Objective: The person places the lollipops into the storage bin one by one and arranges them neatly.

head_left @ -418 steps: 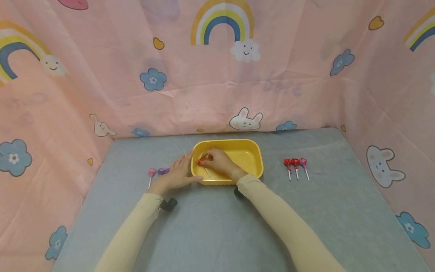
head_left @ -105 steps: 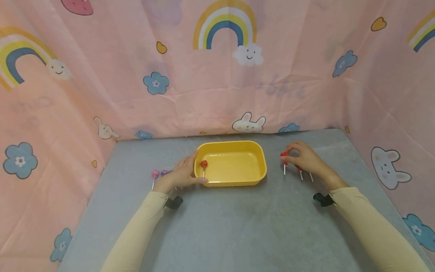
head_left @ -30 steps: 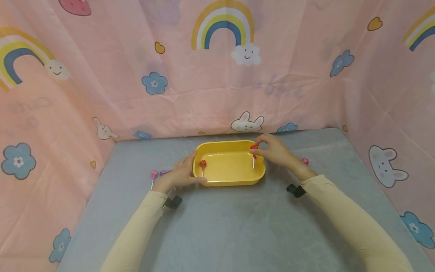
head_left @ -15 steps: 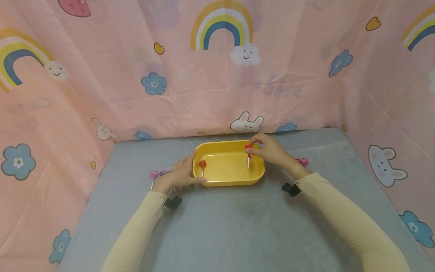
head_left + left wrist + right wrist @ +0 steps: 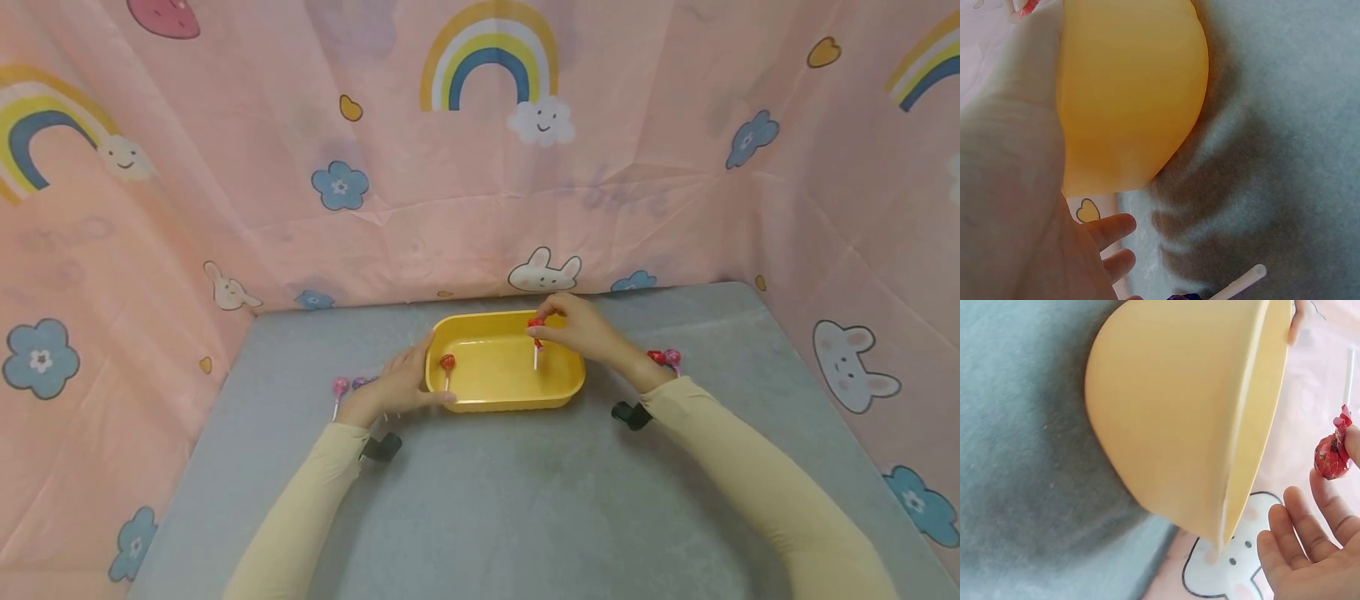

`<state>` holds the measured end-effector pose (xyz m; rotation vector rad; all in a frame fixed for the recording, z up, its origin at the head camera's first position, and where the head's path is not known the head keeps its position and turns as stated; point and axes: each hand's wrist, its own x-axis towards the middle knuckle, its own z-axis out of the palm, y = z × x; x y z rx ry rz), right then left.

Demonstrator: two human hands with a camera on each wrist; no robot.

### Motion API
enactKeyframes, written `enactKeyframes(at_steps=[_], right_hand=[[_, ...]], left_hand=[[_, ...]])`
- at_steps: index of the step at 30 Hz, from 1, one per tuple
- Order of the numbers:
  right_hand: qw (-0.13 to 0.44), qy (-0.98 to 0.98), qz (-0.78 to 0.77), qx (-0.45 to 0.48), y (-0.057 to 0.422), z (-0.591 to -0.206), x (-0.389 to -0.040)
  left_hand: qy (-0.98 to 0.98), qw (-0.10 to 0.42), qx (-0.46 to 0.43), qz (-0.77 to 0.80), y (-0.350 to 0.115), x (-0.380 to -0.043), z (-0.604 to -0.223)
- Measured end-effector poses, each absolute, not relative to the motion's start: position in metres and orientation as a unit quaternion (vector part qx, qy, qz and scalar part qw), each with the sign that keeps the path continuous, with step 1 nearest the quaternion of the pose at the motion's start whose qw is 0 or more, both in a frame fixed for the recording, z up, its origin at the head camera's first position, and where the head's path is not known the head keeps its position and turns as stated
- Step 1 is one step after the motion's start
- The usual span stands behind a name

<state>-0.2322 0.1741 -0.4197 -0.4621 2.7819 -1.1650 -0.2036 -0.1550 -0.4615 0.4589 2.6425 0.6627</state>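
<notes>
My right hand (image 5: 581, 329) pinches a red-wrapped lollipop (image 5: 536, 323) by its head, between thumb and index finger. It hangs stick-down over the right part of a yellow plastic tub (image 5: 495, 379). In the right wrist view the lollipop's crinkled wrapper (image 5: 1332, 456) shows, the other fingers spread loosely. My left hand (image 5: 399, 383) rests against the tub's left end, fingers extended along the outer wall and thumb at the near rim. Inside the tub, at the left end, lies another red lollipop (image 5: 447, 362).
Right of the tub lie a red lollipop (image 5: 656, 357) and a pink-purple one (image 5: 672, 357), partly hidden by the right forearm. A pink lollipop (image 5: 341, 385) and purple ones (image 5: 360, 382) lie at the left, partly behind the left hand. A patterned pink curtain (image 5: 465, 225) borders the grey table.
My right hand took a red lollipop from the group at the right and carried it left over the tub, still drifting left. The left hand stays at the tub's left end.
</notes>
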Motion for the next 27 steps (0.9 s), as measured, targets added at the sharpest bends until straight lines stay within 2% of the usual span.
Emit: enactKeyframes(at_steps=[27], right_hand=[[0.043,0.904,-0.392,-0.166,0.152,-0.417,-0.236]], left_hand=[[0.94,0.196,0.148,0.237,-0.155,-0.203,-0.462]])
